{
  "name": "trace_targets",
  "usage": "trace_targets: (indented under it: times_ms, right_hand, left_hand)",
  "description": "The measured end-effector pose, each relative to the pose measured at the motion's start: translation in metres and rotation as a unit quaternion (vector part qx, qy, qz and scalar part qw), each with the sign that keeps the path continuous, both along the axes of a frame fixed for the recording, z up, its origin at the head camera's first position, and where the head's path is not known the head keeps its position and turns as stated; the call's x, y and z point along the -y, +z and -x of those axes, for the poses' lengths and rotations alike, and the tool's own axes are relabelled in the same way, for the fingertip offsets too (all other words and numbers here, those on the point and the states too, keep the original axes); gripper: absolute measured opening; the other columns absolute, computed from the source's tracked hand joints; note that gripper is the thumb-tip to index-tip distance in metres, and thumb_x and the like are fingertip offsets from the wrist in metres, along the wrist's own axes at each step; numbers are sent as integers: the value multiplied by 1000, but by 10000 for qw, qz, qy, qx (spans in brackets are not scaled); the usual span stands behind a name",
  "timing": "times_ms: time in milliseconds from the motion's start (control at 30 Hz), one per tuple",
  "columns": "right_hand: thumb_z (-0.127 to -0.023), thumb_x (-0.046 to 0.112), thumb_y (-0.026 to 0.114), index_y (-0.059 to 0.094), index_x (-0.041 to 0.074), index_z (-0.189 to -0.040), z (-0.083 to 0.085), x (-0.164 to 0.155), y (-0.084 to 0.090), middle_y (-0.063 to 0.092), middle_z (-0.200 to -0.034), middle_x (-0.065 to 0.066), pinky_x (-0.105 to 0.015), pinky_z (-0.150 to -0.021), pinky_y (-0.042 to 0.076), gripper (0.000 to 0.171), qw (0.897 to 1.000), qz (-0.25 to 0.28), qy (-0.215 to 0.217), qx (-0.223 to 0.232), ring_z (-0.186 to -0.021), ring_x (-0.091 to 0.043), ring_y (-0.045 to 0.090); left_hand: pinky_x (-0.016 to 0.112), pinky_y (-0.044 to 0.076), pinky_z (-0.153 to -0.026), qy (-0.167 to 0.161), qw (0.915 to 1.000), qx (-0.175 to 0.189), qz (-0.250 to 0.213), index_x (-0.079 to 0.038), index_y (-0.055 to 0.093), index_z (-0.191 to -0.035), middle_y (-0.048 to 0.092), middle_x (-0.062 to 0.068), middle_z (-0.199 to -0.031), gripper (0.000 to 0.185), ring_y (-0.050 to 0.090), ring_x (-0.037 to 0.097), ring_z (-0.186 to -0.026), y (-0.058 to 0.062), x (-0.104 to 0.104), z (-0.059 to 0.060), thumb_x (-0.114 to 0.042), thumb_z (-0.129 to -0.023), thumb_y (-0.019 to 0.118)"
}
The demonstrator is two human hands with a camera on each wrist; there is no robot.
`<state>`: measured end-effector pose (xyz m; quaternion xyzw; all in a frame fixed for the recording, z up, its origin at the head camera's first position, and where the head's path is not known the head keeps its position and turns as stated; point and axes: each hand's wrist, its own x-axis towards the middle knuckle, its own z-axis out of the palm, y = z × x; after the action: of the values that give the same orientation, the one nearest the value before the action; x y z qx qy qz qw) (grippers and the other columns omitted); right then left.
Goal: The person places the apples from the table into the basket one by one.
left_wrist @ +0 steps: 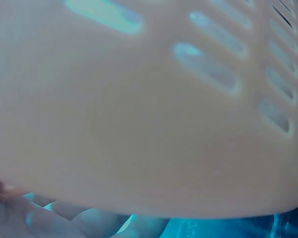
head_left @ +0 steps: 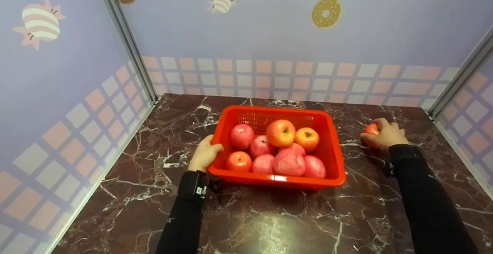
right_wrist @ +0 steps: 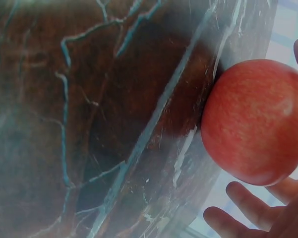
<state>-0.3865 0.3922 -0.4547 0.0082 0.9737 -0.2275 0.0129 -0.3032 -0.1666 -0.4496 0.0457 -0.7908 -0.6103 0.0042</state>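
A red plastic basket stands on the marble table, with several red and orange-red apples piled inside. At its left side my left hand grips the rim, thumb over the edge. The left wrist view is filled by the basket's slotted wall, with fingers below it. To the basket's right, my right hand holds a single apple from above and the right side. Up close in the right wrist view, that red apple sits against the tabletop between thumb and fingers.
The dark marble tabletop shows white veins. A patterned back wall borders its far edge, and side walls stand left and right, joined by metal corner posts.
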Motion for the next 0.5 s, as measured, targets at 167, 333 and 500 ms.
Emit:
trace_targets:
  times_ms: [167, 333, 500]
  right_hand:
    - [-91, 63, 63, 29, -2, -149, 0, 5, -1, 35, -134, -46, -72, -88, 40, 93, 9999, 69, -112, 27, -117, -67, 38]
    - [-90, 62, 64, 28, -5, -145, -1, 8, -2, 37, -132, -44, -70, -90, 43, 93, 9997, 31, -217, 68, -116, -64, 43]
    - [-89, 60, 67, 30, -4, -142, 0, 9, -6, 39, -129, -43, -70, -88, 44, 91, 9995, 10, -316, -12, -114, -65, 45]
  left_hand:
    - [35, 53, -83, 0, 10000, -9, 28, 6, 58, -123, 64, 24, -117, 41, 63, 28, -98, 1, 0, 0, 0, -82, 54]
    - [32, 51, -83, 38, 10000, 0, 70, 5, 58, -121, 64, 22, -116, 40, 63, 25, -96, 0, 0, 1, -1, -82, 54]
    - [32, 52, -80, 11, 10000, -37, 81, 6, 58, -117, 64, 20, -110, 36, 63, 25, -93, -1, 0, 1, 0, -82, 54]
